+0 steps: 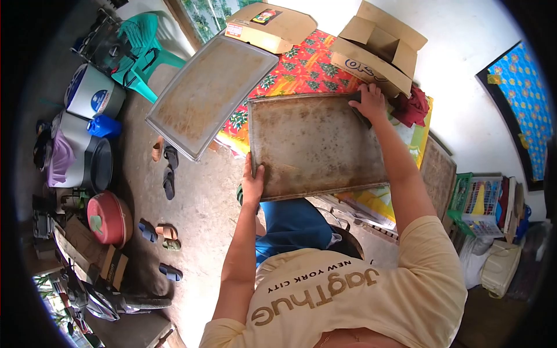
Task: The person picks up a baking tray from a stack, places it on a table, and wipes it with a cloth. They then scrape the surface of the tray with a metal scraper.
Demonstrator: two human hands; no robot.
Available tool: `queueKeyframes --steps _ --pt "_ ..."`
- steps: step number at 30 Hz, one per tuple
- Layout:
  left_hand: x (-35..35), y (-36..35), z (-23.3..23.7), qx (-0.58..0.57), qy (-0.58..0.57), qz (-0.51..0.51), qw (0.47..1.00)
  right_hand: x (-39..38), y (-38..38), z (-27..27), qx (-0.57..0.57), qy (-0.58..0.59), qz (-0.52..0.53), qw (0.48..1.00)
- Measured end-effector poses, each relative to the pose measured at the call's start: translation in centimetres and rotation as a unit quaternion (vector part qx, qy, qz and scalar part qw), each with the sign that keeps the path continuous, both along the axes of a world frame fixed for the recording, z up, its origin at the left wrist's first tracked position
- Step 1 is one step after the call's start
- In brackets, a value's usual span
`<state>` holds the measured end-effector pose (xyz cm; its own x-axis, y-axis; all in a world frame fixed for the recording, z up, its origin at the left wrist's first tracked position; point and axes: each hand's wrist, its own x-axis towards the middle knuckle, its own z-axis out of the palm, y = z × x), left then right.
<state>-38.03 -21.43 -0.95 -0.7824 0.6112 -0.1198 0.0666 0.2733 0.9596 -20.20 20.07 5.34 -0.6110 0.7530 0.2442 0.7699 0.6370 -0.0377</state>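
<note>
A stained metal baking tray (316, 148) lies tilted across the near edge of the table, in front of my body. My left hand (252, 182) grips its left rim, thumb on the upper face. Near the tray's far right corner, my right hand (370, 104) is closed on a dark flat piece (361, 113) that rests against the tray. Its exact kind is hard to make out. A second browned baking tray (212, 93) sits to the left, overhanging the table. Beside my right hand is a crumpled dark red cloth (412, 107).
The table has a red patterned cover (307, 66). An open cardboard box (377, 49) and a flat carton (270, 26) stand at its far side. Another tray (436, 168) leans at right, near plastic baskets (478, 203). Slippers (168, 182) and a red tub (107, 217) lie left.
</note>
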Motion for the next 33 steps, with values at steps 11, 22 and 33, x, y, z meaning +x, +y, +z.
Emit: queueKeyframes --steps 11,22,33 --pt "-0.2 0.1 -0.2 -0.019 0.010 -0.002 1.000 -5.3 -1.1 -0.1 0.035 0.021 0.123 0.992" --pt "0.0 -0.1 0.0 -0.008 0.000 0.004 1.000 -16.3 -7.1 0.5 0.024 0.004 0.234 0.972" --pt "0.1 -0.1 0.1 0.012 0.005 0.011 1.000 -21.4 -11.8 0.3 -0.022 0.004 0.281 0.959"
